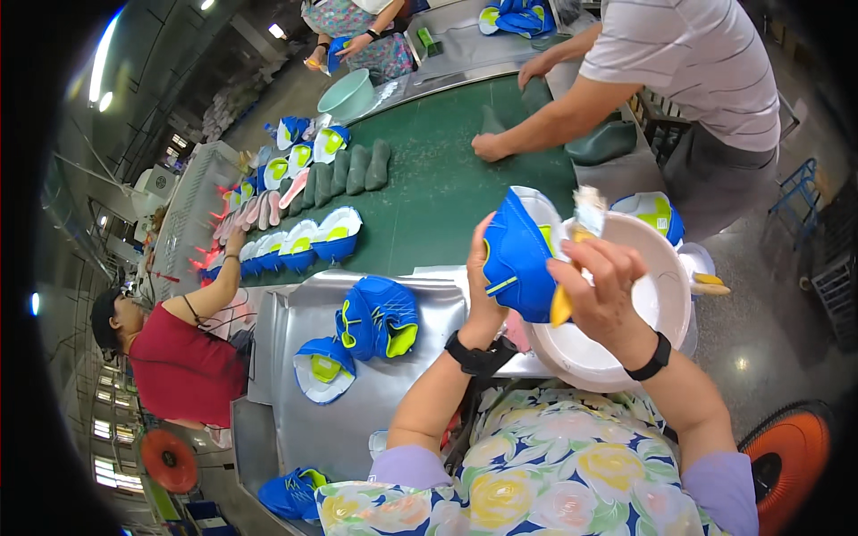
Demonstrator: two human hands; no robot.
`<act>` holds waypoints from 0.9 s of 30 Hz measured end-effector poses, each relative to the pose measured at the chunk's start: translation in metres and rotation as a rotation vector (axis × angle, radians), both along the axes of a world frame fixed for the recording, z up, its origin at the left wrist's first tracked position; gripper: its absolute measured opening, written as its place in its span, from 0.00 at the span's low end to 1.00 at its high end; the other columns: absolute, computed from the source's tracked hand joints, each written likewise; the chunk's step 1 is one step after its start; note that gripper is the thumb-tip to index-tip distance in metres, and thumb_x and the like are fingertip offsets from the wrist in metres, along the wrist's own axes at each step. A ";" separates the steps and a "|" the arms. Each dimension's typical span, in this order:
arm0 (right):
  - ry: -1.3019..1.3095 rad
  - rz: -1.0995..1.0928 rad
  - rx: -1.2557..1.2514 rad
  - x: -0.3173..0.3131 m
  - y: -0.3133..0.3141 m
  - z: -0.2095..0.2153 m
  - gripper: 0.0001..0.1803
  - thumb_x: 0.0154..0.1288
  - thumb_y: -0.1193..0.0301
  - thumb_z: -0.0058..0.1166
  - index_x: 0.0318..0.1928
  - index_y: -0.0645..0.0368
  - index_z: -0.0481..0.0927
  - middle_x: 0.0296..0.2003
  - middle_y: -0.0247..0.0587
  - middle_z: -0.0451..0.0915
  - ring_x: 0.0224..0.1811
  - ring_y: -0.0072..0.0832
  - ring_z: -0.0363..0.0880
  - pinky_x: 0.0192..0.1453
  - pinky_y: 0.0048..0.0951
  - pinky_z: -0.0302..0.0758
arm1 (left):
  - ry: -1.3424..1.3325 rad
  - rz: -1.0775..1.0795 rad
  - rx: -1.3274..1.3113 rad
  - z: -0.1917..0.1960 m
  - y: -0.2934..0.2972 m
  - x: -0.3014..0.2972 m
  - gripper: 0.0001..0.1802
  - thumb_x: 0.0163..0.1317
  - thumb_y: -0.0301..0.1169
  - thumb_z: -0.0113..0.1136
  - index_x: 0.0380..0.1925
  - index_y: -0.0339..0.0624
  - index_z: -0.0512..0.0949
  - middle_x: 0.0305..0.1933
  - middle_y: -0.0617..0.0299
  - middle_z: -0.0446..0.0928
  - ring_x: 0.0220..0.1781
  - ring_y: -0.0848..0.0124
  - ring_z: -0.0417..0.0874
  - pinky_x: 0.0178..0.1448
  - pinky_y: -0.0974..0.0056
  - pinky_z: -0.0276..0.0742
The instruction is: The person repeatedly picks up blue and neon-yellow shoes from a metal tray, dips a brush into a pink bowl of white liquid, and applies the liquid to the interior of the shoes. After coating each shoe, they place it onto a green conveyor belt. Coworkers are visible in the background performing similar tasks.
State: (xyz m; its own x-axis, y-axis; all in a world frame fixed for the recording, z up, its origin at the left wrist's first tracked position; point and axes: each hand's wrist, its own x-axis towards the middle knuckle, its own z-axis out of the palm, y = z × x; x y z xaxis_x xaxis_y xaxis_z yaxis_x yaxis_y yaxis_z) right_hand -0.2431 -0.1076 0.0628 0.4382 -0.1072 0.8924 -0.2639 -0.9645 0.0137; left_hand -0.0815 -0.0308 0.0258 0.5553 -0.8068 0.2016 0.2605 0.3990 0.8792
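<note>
My left hand (483,299) is closed round the side of a blue shoe upper (518,261) with a white rim and lime-green trim, raised in front of me. In my right hand (606,290) is a brush (589,211) with pale bristles pointing up and a yellow handle showing below the fingers. The brush is close beside the upper's white edge; whether they touch I cannot tell. Under both hands stands a pale pink basin (668,308), its inside partly hidden by them. Another blue upper (651,213) lies at the basin's far rim.
A green conveyor belt (429,214) carries rows of blue uppers (335,234) and dark foot-shaped lasts (356,170). More uppers (380,314) lie on the metal tray (299,420) at left. One person (688,71) handles lasts opposite; another (192,357) reaches over the belt. An orange fan (791,464) stands at right.
</note>
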 end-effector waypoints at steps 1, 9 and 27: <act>-0.009 -0.019 0.009 -0.007 -0.004 -0.001 0.21 0.53 0.70 0.61 0.50 0.43 0.78 0.53 0.30 0.76 0.56 0.29 0.72 0.59 0.36 0.58 | -0.064 0.041 0.018 0.000 -0.001 0.007 0.24 0.71 0.24 0.49 0.65 0.43 0.63 0.58 0.54 0.75 0.56 0.68 0.80 0.60 0.62 0.81; -0.120 -0.003 0.009 0.024 -0.017 0.042 0.22 0.52 0.74 0.64 0.49 0.43 0.78 0.53 0.32 0.75 0.56 0.33 0.72 0.60 0.38 0.60 | -0.568 0.150 0.097 -0.012 0.008 0.016 0.33 0.60 0.24 0.64 0.66 0.44 0.65 0.56 0.57 0.77 0.55 0.69 0.80 0.60 0.65 0.77; 0.121 -0.061 0.622 -0.061 -0.039 -0.040 0.15 0.59 0.85 0.59 0.46 0.59 0.74 0.41 0.44 0.71 0.45 0.38 0.72 0.51 0.36 0.71 | 0.576 0.466 0.150 -0.117 0.040 0.381 0.28 0.70 0.18 0.30 0.68 0.49 0.60 0.69 0.46 0.64 0.67 0.43 0.70 0.64 0.26 0.69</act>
